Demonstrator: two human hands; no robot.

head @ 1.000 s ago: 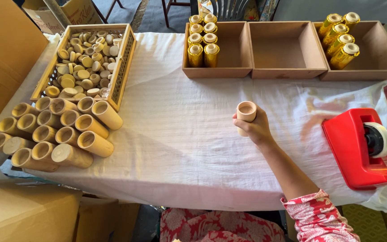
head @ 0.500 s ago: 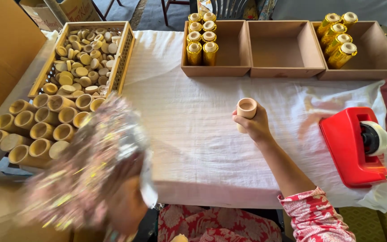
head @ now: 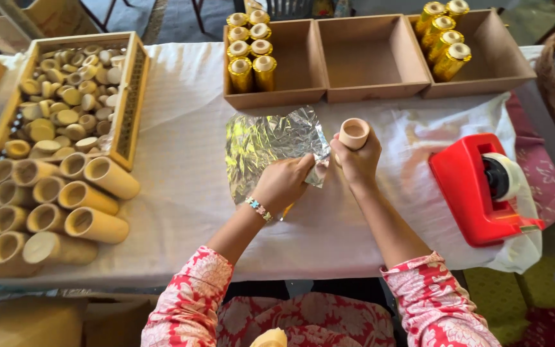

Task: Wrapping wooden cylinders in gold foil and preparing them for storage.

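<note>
On white cloth, three cardboard boxes [head: 367, 90], outer two holding gold-wrapped tubes [head: 252, 48]

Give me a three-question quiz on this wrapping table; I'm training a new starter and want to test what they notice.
1. True or false: the right hand holds a small open tube upright.
2. What does the left hand grip: A) tape dispenser, B) crinkled foil sheet, C) a lid?
3. Which of the three cardboard boxes has nothing in it?

Key: 1 true. 2 B. 3 the middle box; the left box and right box hold gold-wrapped tubes.
</note>
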